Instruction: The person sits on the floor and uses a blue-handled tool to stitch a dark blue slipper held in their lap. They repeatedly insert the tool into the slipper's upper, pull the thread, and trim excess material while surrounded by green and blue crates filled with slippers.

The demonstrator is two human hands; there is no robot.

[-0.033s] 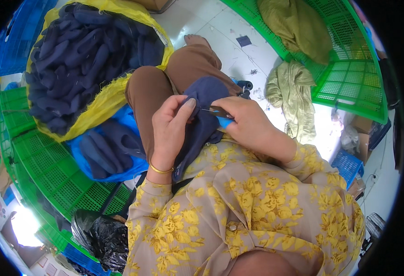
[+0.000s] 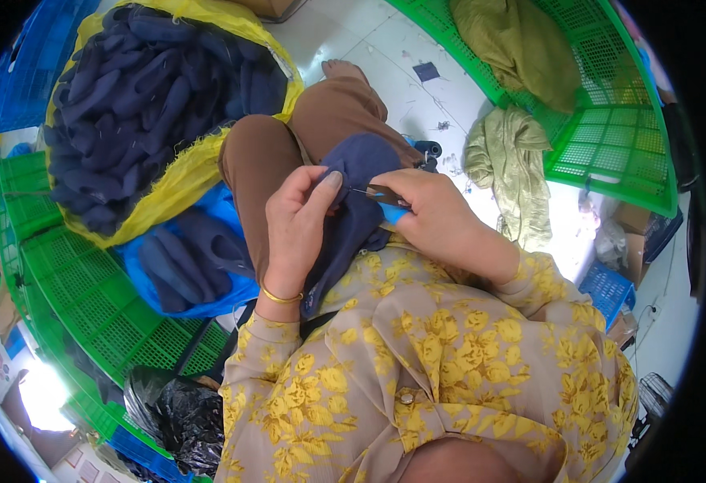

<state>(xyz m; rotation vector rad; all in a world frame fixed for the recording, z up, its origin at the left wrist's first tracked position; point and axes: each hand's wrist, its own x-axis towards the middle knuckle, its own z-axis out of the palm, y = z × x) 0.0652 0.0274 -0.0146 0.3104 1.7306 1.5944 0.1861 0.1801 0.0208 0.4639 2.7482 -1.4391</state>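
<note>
Gripping navy fabric [image 2: 362,161] with the left hand [image 2: 296,216], a small tool [image 2: 382,193] with the right hand [image 2: 432,205]

At the far left, a blue crate [image 2: 35,68] stands in the upper corner, and green mesh baskets [image 2: 95,298] curve down below it. A yellow sack [image 2: 182,180] with a frayed edge comes next, heaped with dark navy pieces [image 2: 135,97]. Just below the sack, a bright blue bag [image 2: 242,291] bears a few more navy pieces. Lower down lies a crumpled black plastic bag [image 2: 180,414].

In the middle, over the lap and against brown trousers [image 2: 258,165], the navy fabric hangs in folds toward the patterned shirt [image 2: 441,346]. The left hand, a gold bangle [image 2: 281,296] at its wrist, pinches the fabric between thumb and fingers. Just to the right, the right hand is closed around the dark tool, whose thin tip points at the pinched spot; something blue [image 2: 394,214] shows beneath it.

Farther right, a pale olive cloth [image 2: 510,161] drapes down from a green basket [image 2: 610,153], which also holds a darker olive cloth [image 2: 522,48]. A small blue basket [image 2: 608,290] sits below, near the right edge.
</note>
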